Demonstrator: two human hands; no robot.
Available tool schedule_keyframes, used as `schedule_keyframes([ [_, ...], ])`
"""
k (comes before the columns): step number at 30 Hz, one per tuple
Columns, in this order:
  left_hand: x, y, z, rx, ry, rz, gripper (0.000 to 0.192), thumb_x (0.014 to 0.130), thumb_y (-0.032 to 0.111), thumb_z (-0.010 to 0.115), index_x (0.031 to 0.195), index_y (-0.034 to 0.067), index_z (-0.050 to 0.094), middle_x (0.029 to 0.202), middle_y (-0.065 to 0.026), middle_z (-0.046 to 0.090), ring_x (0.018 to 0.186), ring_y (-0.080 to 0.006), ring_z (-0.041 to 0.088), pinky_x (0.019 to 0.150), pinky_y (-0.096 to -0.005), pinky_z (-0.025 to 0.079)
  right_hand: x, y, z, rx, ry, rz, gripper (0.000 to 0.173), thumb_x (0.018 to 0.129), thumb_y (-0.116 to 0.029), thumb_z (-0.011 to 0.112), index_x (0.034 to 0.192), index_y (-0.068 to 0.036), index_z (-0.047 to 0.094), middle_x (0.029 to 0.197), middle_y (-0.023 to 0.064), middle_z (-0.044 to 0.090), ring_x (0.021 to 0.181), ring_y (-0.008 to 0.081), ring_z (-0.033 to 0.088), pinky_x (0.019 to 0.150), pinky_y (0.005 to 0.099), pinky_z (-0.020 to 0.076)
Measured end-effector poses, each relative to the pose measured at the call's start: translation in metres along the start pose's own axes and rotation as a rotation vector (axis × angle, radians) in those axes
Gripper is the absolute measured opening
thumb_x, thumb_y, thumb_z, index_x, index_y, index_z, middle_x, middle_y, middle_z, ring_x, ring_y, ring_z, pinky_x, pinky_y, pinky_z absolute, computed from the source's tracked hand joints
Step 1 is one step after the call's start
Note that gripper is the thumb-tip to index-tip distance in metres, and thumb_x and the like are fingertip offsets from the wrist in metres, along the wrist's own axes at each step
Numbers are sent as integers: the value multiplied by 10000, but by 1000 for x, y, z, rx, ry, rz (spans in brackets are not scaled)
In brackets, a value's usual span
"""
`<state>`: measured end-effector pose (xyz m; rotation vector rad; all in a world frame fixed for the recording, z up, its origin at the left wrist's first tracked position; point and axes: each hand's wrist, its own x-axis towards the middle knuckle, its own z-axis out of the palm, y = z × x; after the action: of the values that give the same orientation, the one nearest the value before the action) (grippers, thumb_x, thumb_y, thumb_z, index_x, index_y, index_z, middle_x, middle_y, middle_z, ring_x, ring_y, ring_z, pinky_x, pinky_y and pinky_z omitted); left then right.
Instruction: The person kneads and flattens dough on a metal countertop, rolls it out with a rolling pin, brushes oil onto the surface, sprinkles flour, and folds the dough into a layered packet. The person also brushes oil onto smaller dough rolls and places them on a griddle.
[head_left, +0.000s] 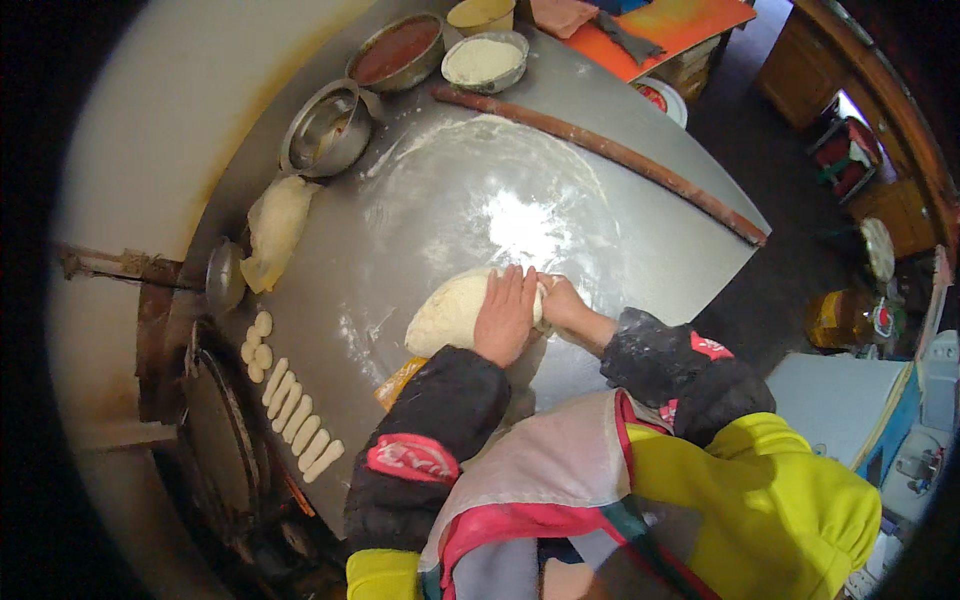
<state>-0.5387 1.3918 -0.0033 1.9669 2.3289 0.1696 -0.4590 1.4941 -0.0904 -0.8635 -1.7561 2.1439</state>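
A large lump of pale dough (444, 315) lies on the metal worktop (442, 225), in front of my body. Over its right part my left hand (505, 319) is laid flat, fingers together, holding it. My right hand (566, 306) is curled at the right end of the lump and grips its edge; some of those fingers are hidden. Partly under my left sleeve, near the dough, sits a yellow packet (397, 381). White flour (525, 225) is spread over the worktop beyond my hands.
A long wooden rolling pin (600, 150) lies across the far right. Along the back stand a metal bowl (330, 131), a bowl of red sauce (397, 56) and a bowl of flour (484, 61). Several dough strips (296, 412) lie at left, near a round griddle (221, 427).
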Motion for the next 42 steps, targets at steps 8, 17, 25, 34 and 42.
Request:
schedule_keyframes([
  [8,44,-3,27,0,-103,-95,261,714,69,579,970,28,556,814,-122,616,859,-284,585,925,-400,398,-1,-32,-52,-358,-282,-16,576,707,-28,618,1246,33,425,1172,216,500,1083,302,514,881,389,447],
  [17,-6,1,-14,-520,-24,-280,873,633,140,759,1358,26,286,1340,-193,396,1271,-355,350,1066,-442,266,4,-29,-10,-740,-229,-355,752,663,-72,675,1349,-67,369,1299,171,459,1211,332,437,951,386,408],
  [25,15,14,34,260,214,-253,468,783,125,512,1238,34,458,1235,-131,487,1269,-261,373,1079,-500,199,35,-36,-40,99,-313,335,419,679,25,643,1094,23,589,951,83,651,795,172,632,709,285,503],
  [34,60,-11,24,167,15,-436,218,756,181,559,926,84,654,911,-68,619,1002,-249,544,1032,-519,260,30,-69,-41,-1060,-267,-535,777,673,-98,626,1372,-28,294,1424,201,291,1297,373,293,1051,507,236],
  [42,37,-5,8,-138,23,-462,436,680,165,631,1093,39,573,1146,-151,556,1130,-303,474,1052,-499,241,49,-36,-19,-1087,-265,-485,323,713,-114,604,1020,-25,556,942,164,603,929,340,582,752,416,483],
])
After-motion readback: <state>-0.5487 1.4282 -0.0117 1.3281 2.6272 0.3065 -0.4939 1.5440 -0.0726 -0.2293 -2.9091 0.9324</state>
